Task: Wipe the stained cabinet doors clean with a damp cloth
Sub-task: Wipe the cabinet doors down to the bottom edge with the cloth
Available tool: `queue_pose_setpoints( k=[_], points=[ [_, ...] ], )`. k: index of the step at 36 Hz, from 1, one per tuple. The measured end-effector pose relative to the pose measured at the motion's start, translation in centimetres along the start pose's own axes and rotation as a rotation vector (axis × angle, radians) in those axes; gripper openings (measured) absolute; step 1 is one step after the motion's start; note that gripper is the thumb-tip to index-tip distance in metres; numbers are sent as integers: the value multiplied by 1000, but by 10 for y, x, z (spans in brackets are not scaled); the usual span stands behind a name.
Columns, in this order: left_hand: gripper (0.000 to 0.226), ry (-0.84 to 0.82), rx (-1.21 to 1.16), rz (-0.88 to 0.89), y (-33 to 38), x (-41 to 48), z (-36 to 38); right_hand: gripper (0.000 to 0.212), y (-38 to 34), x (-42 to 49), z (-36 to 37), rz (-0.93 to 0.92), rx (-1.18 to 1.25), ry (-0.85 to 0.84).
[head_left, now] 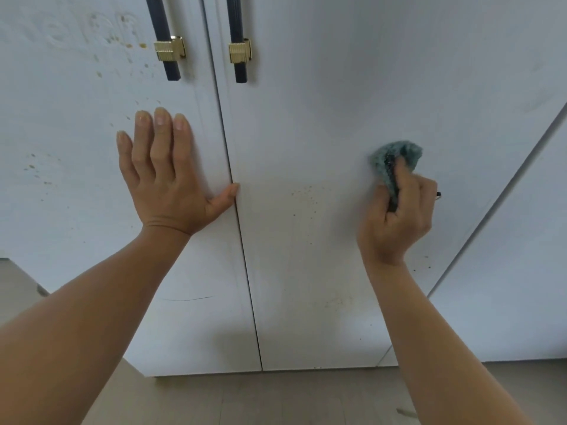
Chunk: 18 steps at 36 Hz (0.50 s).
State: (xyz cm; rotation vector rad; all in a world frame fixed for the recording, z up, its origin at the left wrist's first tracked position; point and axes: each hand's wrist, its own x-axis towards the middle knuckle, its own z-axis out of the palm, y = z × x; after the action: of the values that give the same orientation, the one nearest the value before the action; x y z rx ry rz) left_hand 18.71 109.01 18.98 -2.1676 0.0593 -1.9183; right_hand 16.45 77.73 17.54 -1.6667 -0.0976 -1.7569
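Observation:
Two white cabinet doors fill the view. The left door (76, 118) carries brown spots and smears at its upper left and middle left. The right door (322, 102) has a patch of fine brown specks (305, 197) near its middle and fainter specks lower down. My left hand (165, 176) lies flat on the left door, fingers spread, thumb at the gap between the doors. My right hand (399, 216) is closed around a bunched teal cloth (394, 161), which presses on the right door to the right of the speck patch.
Two dark bar handles with gold clamps, the left handle (167, 47) and the right handle (239, 50), hang either side of the door gap. A third white panel (506, 271) stands at the right. Pale wood floor (276, 400) runs below the cabinet.

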Motion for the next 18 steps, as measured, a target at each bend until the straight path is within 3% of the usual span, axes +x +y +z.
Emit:
queue_pose_setpoints(
  k=[2,7,9,15,18],
  points=[
    [108,1,-6,0,1,1,0,29,-2,-17,2,-124,-11,-70],
    [108,1,-6,-3,1,1,-1,19,9,-61,-16,-489,-47,-444],
    [108,4,-4,-4,2,1,-1,15,15,-60,-22,-438,-20,-443],
    [107,7,-6,-3,1,1,-1,27,-8,-41,-2,93,44,-65],
    [106,5,-9,-2,1,1,-2,26,-28,-51,9,77,57,-68]
  ],
)
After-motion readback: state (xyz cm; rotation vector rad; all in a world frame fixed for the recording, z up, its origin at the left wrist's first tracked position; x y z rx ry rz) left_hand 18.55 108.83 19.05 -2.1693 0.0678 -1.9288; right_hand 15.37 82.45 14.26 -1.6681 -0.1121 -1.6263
